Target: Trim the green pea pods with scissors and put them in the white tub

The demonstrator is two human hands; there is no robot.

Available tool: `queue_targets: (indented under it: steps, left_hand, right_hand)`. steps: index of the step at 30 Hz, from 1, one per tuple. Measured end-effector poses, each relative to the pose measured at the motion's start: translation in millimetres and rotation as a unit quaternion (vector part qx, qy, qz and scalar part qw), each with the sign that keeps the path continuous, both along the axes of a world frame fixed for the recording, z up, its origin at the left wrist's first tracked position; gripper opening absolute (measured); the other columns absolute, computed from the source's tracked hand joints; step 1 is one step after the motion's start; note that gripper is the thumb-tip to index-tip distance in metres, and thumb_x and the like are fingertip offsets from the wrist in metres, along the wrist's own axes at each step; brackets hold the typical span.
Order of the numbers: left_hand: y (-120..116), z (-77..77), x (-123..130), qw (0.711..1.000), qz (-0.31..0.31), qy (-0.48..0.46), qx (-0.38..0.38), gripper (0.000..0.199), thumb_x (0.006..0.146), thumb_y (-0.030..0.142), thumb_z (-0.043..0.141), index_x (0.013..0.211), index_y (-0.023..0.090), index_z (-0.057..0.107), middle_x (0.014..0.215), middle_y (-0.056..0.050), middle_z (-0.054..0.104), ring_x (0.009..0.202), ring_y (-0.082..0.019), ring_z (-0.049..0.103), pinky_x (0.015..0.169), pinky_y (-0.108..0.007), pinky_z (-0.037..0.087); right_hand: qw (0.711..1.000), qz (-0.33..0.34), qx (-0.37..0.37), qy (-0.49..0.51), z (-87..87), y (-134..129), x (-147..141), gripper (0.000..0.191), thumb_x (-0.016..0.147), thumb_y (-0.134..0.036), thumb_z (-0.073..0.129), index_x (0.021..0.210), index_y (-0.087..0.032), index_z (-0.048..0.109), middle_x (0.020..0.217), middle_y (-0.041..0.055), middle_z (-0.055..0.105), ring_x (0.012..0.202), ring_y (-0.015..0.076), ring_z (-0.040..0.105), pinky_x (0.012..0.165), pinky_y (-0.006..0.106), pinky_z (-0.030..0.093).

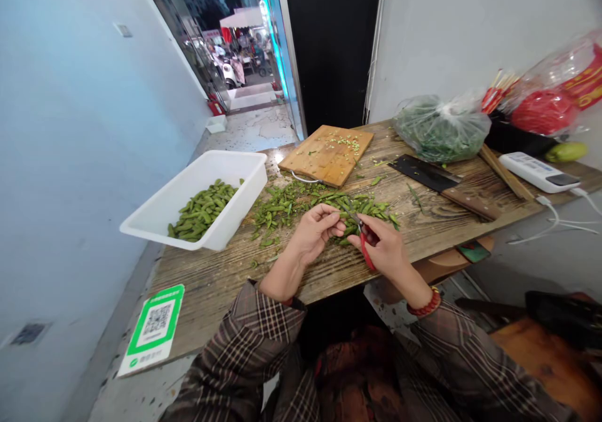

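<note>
Red-handled scissors (pixel 366 252) are in my right hand (pixel 386 246), fingers wrapped round the handles and blades pointing up and left. My left hand (pixel 317 231) is pinched closed beside the blade tips; a green pod seems to be between its fingertips, mostly hidden. Both hands are over a spread pile of green pods (pixel 282 204) on the wooden table (pixel 211 290). To the left, a white tub (pixel 239 212) holds more green pods (pixel 207 207) and sits at the table's left edge.
Behind the pile lies a wooden cutting board (pixel 329 152) with green bits. A cleaver (pixel 442 187) lies on the right, near a bag of greens (pixel 439 127) and a white power bank (pixel 538 171). A QR code card (pixel 155 328) is at the front left corner.
</note>
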State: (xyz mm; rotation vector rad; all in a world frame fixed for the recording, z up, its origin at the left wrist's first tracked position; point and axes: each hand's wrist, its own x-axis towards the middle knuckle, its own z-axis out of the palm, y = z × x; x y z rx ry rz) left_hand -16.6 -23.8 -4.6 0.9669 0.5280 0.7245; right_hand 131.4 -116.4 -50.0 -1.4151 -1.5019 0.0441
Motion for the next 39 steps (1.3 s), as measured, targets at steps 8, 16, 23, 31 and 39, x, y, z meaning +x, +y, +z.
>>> queue_targets:
  steps: [8, 16, 23, 31, 39]
  left_hand:
    - [0, -0.3, 0, 0.999, 0.015, 0.017, 0.044, 0.03, 0.064, 0.026, 0.08, 0.081, 0.011, 0.06, 0.063, -0.001, 0.066, 0.051, -0.008, 0.059, 0.049, -0.018, 0.048]
    - [2, -1.4, 1, 0.993, 0.02, 0.051, 0.105, 0.024, 0.07, 0.028, 0.075, 0.081, 0.013, 0.059, 0.055, 0.002, 0.059, 0.047, -0.007, 0.054, 0.047, -0.017, 0.044]
    - [10, 5.1, -4, 0.998, 0.019, 0.032, 0.048, 0.016, 0.075, 0.025, 0.063, 0.08, 0.016, 0.051, 0.078, -0.002, 0.065, 0.073, -0.015, 0.067, 0.07, -0.03, 0.055]
    - [14, -12.8, -2, 0.841, 0.053, 0.335, 0.422, 0.009, 0.073, 0.027, 0.067, 0.076, 0.018, 0.069, 0.069, -0.001, 0.054, 0.067, -0.015, 0.051, 0.066, -0.027, 0.043]
    - [16, -19.4, -1, 0.769, 0.016, 0.363, 0.526, 0.003, 0.074, 0.018, 0.063, 0.073, 0.018, 0.066, 0.078, -0.003, 0.056, 0.075, -0.016, 0.051, 0.07, -0.028, 0.04]
  right_hand:
    - [0.999, -0.025, -0.01, -0.042, -2.2, -4, 5, 0.044, 0.083, -0.05, 0.061, 0.112, -0.017, 0.066, 0.073, 0.0055, 0.065, 0.06, 0.0166, 0.056, 0.059, 0.03, 0.049]
    - [0.992, -0.015, -0.043, -0.12, -5.9, -16, 18, 0.042, 0.087, -0.046, 0.058, 0.116, -0.017, 0.064, 0.091, 0.0098, 0.071, 0.076, 0.02, 0.066, 0.07, 0.03, 0.051]
    - [0.994, -0.065, -0.063, -0.062, -8.0, -22, 32, 0.039, 0.086, -0.047, 0.058, 0.112, -0.018, 0.066, 0.085, 0.0071, 0.071, 0.069, 0.0182, 0.063, 0.066, 0.029, 0.049]
    - [0.994, -0.059, -0.085, -0.033, -6.8, -22, 33, 0.041, 0.085, -0.047, 0.059, 0.114, -0.018, 0.065, 0.08, 0.0053, 0.068, 0.066, 0.0173, 0.059, 0.065, 0.029, 0.048]
    - [0.993, -0.058, -0.086, -0.052, -10.5, -21, 31, 0.043, 0.084, -0.049, 0.06, 0.114, -0.018, 0.065, 0.078, 0.0047, 0.066, 0.064, 0.0163, 0.058, 0.061, 0.028, 0.046]
